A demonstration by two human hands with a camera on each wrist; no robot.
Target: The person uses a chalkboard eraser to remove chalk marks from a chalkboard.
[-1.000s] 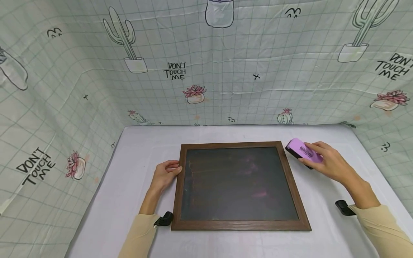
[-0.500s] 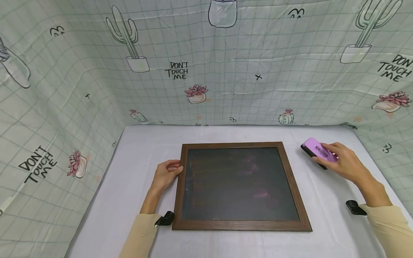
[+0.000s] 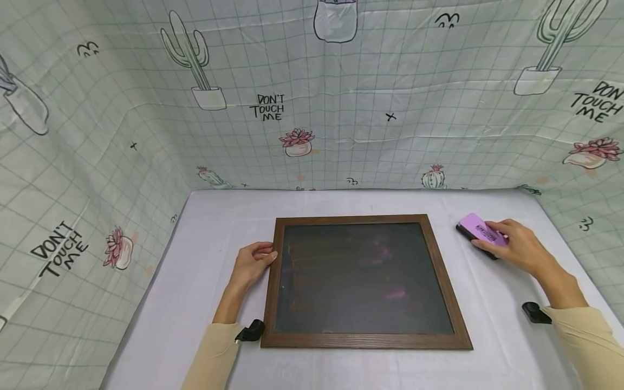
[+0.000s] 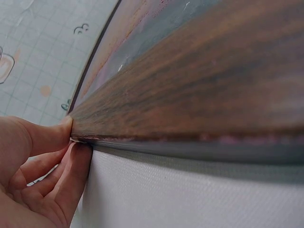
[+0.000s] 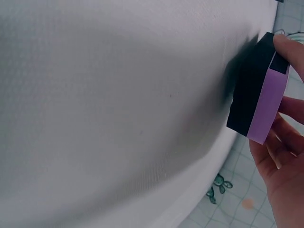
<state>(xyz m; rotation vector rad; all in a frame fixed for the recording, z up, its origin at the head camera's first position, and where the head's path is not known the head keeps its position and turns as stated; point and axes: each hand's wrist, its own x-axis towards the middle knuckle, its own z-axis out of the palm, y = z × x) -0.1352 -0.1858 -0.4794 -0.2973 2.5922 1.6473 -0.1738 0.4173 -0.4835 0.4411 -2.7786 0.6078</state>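
Note:
A chalkboard [image 3: 361, 281] in a brown wooden frame lies flat on the white table, with faint pink smudges on its dark surface. My left hand [image 3: 250, 266] pinches the left side of the frame; in the left wrist view, the thumb [image 4: 47, 137] bears on its edge while the fingers reach the underside. To the right of the board, my right hand [image 3: 526, 252] grips a purple chalkboard eraser [image 3: 480, 230] between thumb and fingers. In the right wrist view the eraser's black felt side [image 5: 249, 90] hangs close over the table, beside its own shadow.
The white-covered table [image 3: 229, 216] extends around the board on all sides. A patterned cloth [image 3: 341, 141] with cactus drawings hangs behind and along both sides. Black wrist-camera mounts [image 3: 251, 330] sit at both sleeves, the left one near the frame's lower left corner.
My right hand has carried the eraser rightward, away from the board's upper right corner, then slightly lower. My left hand keeps its hold on the frame.

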